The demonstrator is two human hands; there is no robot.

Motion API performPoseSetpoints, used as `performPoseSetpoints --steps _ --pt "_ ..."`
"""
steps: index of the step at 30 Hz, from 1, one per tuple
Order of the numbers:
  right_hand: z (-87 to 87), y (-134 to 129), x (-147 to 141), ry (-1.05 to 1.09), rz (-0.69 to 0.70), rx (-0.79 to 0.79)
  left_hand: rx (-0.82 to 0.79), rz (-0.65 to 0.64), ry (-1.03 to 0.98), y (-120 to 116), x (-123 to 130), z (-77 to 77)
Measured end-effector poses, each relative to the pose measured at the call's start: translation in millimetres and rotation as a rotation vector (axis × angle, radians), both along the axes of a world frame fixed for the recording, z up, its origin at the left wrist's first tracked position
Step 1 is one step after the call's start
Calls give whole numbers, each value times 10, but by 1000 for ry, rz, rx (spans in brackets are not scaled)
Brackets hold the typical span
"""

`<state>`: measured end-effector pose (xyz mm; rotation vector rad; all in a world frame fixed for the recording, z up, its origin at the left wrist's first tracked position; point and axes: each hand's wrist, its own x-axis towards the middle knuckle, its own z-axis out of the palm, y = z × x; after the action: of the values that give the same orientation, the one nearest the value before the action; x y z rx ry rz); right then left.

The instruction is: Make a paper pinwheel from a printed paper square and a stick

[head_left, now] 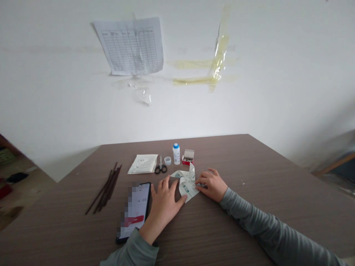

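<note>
A folded piece of printed paper (188, 189) lies on the brown table between my hands, with one narrow flap standing up at its back. My left hand (165, 199) is spread, its thumb touching the paper's front edge and its other fingers reaching along the left side. At the paper's right edge, my right hand (211, 184) has its thumb and fingertips closed on the edge. Beneath and left of my left wrist is a phone (137, 210) with a lit screen.
Behind the paper stand a white bottle with a blue cap (176, 154), a small clear cup (168, 160) and an open red box (188, 159). Scissors (161, 168), a stack of paper (143, 164) and several dark sticks (107, 190) lie leftward. A wall (194, 114) borders the table (249, 214).
</note>
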<state>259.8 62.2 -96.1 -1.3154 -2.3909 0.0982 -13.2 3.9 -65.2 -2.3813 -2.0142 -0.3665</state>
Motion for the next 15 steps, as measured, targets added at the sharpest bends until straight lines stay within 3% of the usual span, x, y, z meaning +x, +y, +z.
performPoseSetpoints --steps 8,15 --pt "44 77 30 81 -33 -11 38 64 36 33 -24 20" --pt "239 394 107 186 4 46 105 71 120 90 -132 -41"
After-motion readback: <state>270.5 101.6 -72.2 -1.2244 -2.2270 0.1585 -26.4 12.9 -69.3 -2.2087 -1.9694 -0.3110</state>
